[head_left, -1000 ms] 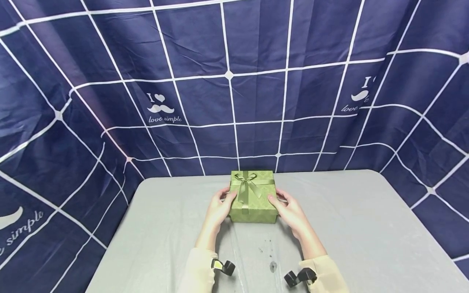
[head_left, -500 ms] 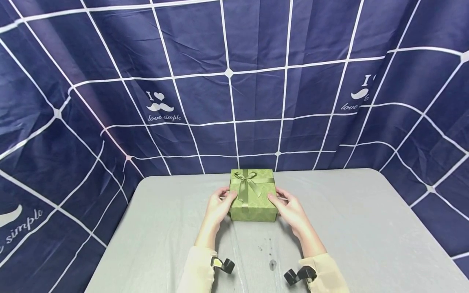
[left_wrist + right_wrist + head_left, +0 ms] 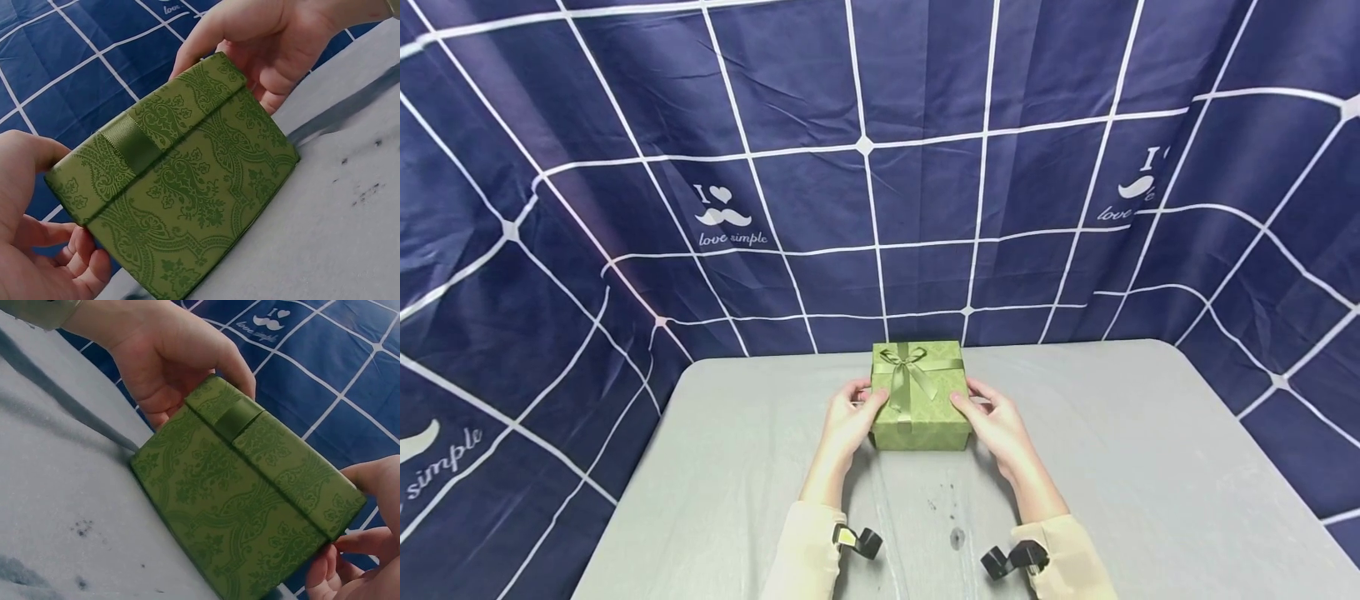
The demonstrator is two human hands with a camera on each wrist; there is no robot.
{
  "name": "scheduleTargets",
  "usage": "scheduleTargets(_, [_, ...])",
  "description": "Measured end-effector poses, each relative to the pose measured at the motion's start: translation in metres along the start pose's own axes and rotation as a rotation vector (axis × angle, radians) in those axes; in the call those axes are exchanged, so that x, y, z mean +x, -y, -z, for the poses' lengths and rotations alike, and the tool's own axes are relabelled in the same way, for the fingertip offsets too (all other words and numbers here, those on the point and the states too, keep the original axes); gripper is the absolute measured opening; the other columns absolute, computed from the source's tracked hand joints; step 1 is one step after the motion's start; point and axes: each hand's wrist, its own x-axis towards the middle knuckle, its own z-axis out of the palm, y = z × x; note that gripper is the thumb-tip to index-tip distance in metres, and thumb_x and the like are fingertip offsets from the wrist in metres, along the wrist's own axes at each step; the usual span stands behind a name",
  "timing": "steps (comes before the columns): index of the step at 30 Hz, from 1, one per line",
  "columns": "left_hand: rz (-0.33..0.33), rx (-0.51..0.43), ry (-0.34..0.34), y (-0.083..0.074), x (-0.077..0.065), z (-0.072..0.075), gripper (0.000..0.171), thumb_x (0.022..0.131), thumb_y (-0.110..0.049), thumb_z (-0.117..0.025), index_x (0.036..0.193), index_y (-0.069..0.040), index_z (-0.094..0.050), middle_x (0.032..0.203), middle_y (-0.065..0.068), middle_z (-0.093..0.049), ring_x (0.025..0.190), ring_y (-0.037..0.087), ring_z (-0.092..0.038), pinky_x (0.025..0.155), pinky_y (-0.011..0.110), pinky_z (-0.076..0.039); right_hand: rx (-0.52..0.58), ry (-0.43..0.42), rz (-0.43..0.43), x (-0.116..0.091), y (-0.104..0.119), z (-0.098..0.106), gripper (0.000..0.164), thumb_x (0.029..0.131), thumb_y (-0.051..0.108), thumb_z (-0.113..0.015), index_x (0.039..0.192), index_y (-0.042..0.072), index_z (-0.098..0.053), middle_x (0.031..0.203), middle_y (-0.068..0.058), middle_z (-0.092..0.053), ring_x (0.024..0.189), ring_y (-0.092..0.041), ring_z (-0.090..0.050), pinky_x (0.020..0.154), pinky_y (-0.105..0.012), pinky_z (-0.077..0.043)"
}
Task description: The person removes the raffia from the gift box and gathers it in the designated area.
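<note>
A green patterned gift box point(image 3: 925, 437) stands on the table near its far edge, its lid point(image 3: 187, 103) on. A green ribbon crosses the lid and is tied in a bow point(image 3: 904, 362) on top. My left hand point(image 3: 847, 427) holds the lid's left side, thumb on the top and fingers at the side. On the opposite side my right hand point(image 3: 1000, 427) grips it in the same way, as the right wrist view shows from close by. Both wrist views show the box's front wall below the lid rim. The inside of the box is hidden.
The grey-covered table point(image 3: 737, 467) has small dark spots point(image 3: 957, 537) in front of the box. Dark blue curtains point(image 3: 805, 192) with white grid lines stand behind and at both sides. A black wrist camera point(image 3: 857, 542) sits on each cream sleeve point(image 3: 1063, 554).
The head view has tilted slightly, so table and curtains sit a little higher in it. Both hands keep their hold on the lid; no clear movement of the box shows.
</note>
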Motion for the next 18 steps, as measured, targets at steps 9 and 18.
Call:
scheduleTargets(9, [0.009,0.023,-0.006,-0.004,0.000,-0.002,0.050,0.095,-0.025,-0.079,0.135,0.004,-0.069,0.098,0.008,-0.067,0.089,0.017,-0.060,0.078,0.029,-0.051,0.006,-0.011,0.003,-0.001,0.006,0.003,0.058,0.108,0.028,-0.072,0.157,0.001,-0.057,0.135,-0.020,-0.067,0.099,-0.010,-0.066,0.088,-0.022,-0.052])
scheduleTargets(18, [0.010,0.046,-0.003,-0.009,-0.002,-0.003,0.047,0.095,-0.025,-0.078,0.133,0.002,-0.070,0.096,0.005,-0.063,0.087,0.016,-0.056,0.078,0.030,-0.048,-0.015,-0.015,-0.012,-0.003,0.011,0.005,0.059,0.107,0.030,-0.072,0.157,0.002,-0.057,0.131,-0.020,-0.070,0.097,-0.011,-0.066,0.088,-0.024,-0.052])
